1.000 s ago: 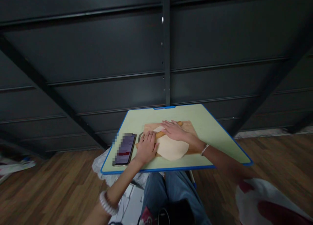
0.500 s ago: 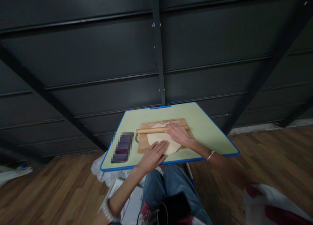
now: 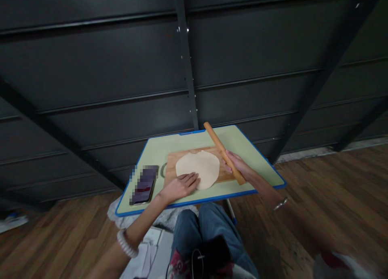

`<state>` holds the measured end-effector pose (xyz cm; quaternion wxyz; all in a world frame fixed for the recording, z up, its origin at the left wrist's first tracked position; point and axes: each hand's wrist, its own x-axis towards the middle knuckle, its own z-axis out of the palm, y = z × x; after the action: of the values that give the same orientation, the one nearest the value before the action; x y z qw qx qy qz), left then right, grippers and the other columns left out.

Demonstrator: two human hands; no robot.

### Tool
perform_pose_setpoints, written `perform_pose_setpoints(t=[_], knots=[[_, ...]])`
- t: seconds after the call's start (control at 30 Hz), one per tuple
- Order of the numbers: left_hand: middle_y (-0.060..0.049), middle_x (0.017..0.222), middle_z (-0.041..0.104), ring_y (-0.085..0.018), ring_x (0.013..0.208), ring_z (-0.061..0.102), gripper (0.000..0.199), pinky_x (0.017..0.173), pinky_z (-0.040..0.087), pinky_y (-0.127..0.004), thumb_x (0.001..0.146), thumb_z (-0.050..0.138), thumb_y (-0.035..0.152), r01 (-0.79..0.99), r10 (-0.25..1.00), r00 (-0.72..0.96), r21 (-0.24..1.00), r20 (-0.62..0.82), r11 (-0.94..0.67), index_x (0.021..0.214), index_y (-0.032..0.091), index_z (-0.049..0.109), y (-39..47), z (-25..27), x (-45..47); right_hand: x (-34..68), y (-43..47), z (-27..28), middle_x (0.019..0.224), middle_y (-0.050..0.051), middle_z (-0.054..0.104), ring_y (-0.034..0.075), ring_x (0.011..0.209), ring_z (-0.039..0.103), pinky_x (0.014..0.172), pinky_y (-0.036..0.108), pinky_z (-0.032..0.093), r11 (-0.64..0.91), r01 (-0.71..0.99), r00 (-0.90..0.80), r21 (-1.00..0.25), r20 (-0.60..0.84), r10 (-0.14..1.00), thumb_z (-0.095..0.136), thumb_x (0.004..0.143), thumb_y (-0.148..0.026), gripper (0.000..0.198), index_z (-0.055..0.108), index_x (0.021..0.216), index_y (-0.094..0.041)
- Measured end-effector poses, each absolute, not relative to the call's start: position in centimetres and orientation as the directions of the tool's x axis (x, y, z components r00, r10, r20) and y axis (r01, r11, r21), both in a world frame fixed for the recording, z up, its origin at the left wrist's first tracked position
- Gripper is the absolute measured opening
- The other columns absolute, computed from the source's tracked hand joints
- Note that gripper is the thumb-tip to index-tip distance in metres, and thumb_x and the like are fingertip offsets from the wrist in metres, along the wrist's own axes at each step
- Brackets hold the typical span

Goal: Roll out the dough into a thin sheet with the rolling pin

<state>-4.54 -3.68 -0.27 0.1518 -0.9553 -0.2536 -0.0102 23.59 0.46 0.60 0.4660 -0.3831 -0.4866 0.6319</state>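
A thin, roughly round sheet of dough (image 3: 200, 165) lies on a wooden cutting board (image 3: 171, 165). My left hand (image 3: 182, 185) rests flat over the dough's lower left edge, fingers stretched out. In my right hand (image 3: 238, 163) is a wooden rolling pin (image 3: 220, 145), gripped nearer its lower end. The pin slants from upper left to lower right, beside the dough on its right. Its far end reaches toward the back of the table; the fingers partly hide its shaft.
The small pale green table (image 3: 251, 147) has a blue rim. A phone (image 3: 145, 186) lies left of the board, its screen pixelated. Behind the table stands a dark panelled wall (image 3: 136, 68). My knees are under the front edge, and a dark object (image 3: 214, 252) rests on my lap.
My right hand has taken the rolling pin off the dough to the right and turned it from crosswise to slanted. My left hand has shifted slightly left on the dough.
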Motion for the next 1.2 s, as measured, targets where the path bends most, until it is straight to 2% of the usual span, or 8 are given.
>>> perform_pose_setpoints(t=[0.1,0.33,0.5,0.7,0.83,1.0,1.1,1.2], knots=[[-0.010,0.135,0.049,-0.017,0.127,0.042,0.038,0.101,0.039,-0.032,0.093,0.037,0.013,0.490,0.481,0.870,-0.281,0.106,-0.825,0.129,0.020,0.045,-3.8,-0.1,-4.9,24.9,0.5,-0.6,0.060,-0.007,0.049,0.004,0.035,0.037,0.031,0.017,0.029,-0.126,-0.299,-0.201,-0.946,-0.066,0.977,0.061,0.076,-0.051,0.038,0.055,0.097,-0.020],[-0.011,0.124,0.059,-0.018,0.116,0.054,0.036,0.095,0.044,-0.033,0.095,0.035,0.028,0.593,0.562,0.804,-0.207,0.194,-0.778,0.126,0.015,0.049,-3.5,-0.4,-4.3,26.6,1.0,-2.7,0.061,-0.006,0.049,0.004,0.034,0.035,0.030,0.019,0.028,-0.124,-0.310,-0.153,-0.943,-0.079,0.985,0.063,0.074,-0.048,0.038,0.057,0.099,-0.020],[-0.009,0.135,0.050,-0.019,0.127,0.043,0.040,0.104,0.036,-0.035,0.090,0.047,0.024,0.615,0.596,0.786,-0.110,0.161,-0.781,0.129,0.017,0.047,-2.3,-0.1,-4.0,26.8,0.6,-2.4,0.060,-0.007,0.048,0.003,0.036,0.035,0.031,0.017,0.027,-0.089,-0.354,-0.150,-0.931,-0.037,0.988,0.066,0.071,-0.049,0.040,0.059,0.098,-0.020],[-0.004,0.133,0.053,-0.016,0.122,0.047,0.040,0.103,0.036,-0.033,0.094,0.036,0.034,0.645,0.694,0.698,0.266,0.177,-0.717,0.131,0.023,0.048,-1.2,1.2,-2.1,26.6,0.8,-2.3,0.055,-0.008,0.050,0.003,0.034,0.035,0.030,0.018,0.027,-0.115,-0.354,-0.102,-0.928,-0.084,0.991,0.072,0.063,-0.048,0.042,0.059,0.090,-0.019],[-0.005,0.113,0.066,-0.019,0.103,0.059,0.040,0.094,0.041,-0.030,0.094,0.031,0.037,0.567,0.724,0.673,0.522,0.152,-0.637,0.109,0.018,0.063,0.3,3.6,-0.6,26.7,1.2,-2.7,0.054,-0.007,0.050,0.003,0.034,0.034,0.031,0.019,0.025,-0.085,-0.378,-0.106,-0.922,-0.048,0.993,0.074,0.060,-0.050,0.041,0.058,0.082,-0.020],[-0.006,0.084,0.067,-0.020,0.080,0.059,0.043,0.081,0.045,-0.031,0.089,0.039,0.047,0.540,0.833,0.480,0.655,0.275,-0.528,0.081,0.013,0.064,2.7,8.4,1.7,26.9,1.5,-3.4,0.054,-0.008,0.049,0.004,0.034,0.035,0.032,0.020,0.024,-0.078,-0.419,-0.096,-0.905,-0.041,0.995,0.074,0.061,-0.048,0.041,0.057,0.086,-0.020],[-0.004,0.076,0.065,-0.018,0.072,0.058,0.040,0.072,0.047,-0.029,0.084,0.047,0.049,0.365,0.915,0.272,0.848,0.297,-0.383,0.080,0.012,0.063,3.6,10.7,3.3,27.0,1.8,-3.9,0.055,-0.008,0.049,0.003,0.035,0.034,0.033,0.019,0.024,-0.076,-0.442,-0.107,-0.894,-0.032,0.994,0.075,0.060,-0.048,0.041,0.056,0.084,-0.020],[-0.004,0.073,0.066,-0.016,0.063,0.060,0.033,0.064,0.049,-0.028,0.085,0.051,0.042,0.026,0.989,0.115,0.995,0.090,-0.094,0.090,0.012,0.062,4.2,11.4,4.2,27.1,1.9,-4.3,0.054,-0.008,0.049,0.004,0.035,0.034,0.033,0.020,0.023,-0.062,-0.423,-0.110,-0.904,-0.016,0.994,0.073,0.061,-0.051,0.041,0.055,0.082,-0.020]])
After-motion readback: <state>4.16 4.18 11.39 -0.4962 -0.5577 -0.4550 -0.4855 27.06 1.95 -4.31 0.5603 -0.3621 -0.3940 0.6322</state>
